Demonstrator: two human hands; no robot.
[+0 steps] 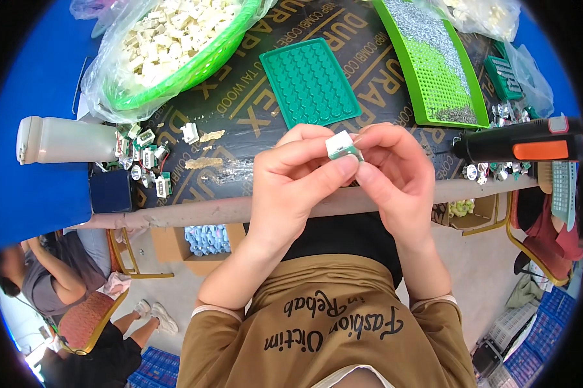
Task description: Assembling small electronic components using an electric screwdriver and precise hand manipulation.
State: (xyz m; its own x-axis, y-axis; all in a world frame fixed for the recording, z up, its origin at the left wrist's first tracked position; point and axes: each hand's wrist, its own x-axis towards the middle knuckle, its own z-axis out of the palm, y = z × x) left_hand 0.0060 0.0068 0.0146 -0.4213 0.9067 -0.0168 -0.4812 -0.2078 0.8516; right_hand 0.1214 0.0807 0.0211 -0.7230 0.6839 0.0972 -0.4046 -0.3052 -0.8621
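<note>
Table (240, 100): dark printed board, its pale near edge crossing behind the wrists.
Clock: read from the held piece, twelve pointing away from the body.
Held piece: small white-and-green plastic housing (340, 143), raised above the table's near side between the hands, white face up, green part lower.
Left hand (285, 184): at eight o'clock; its thumb and forefinger are pinched almost together on the housing, thumb tip over the near green edge.
Right hand (398, 178): at four o'clock; its thumb and forefinger curl to a narrow gap and meet the housing's right end; how firmly they press cannot be told.
Key relation: the housing lies right at both sets of fingers, neither hand clearly nearer, though the left covers more of it; its long axis seems to run from ten to four, but the fingers hide its ends.
Recessed tray: green moulded tray (312, 81) at eleven, just beyond the fingers.
Basket: bright green plastic basket (201, 72) at ten, heaped with white plastic blocks (175, 39).
Screw tray: lime-green perforated tray (424, 71) between one and two, holding silvery screws (427, 26).
Power tool: black-and-orange electric screwdriver (540, 150) at three, narrow end toward the right hand.
Nine o'clock: small electronic assemblies (148, 157) beside a translucent white bottle (65, 140).
</note>
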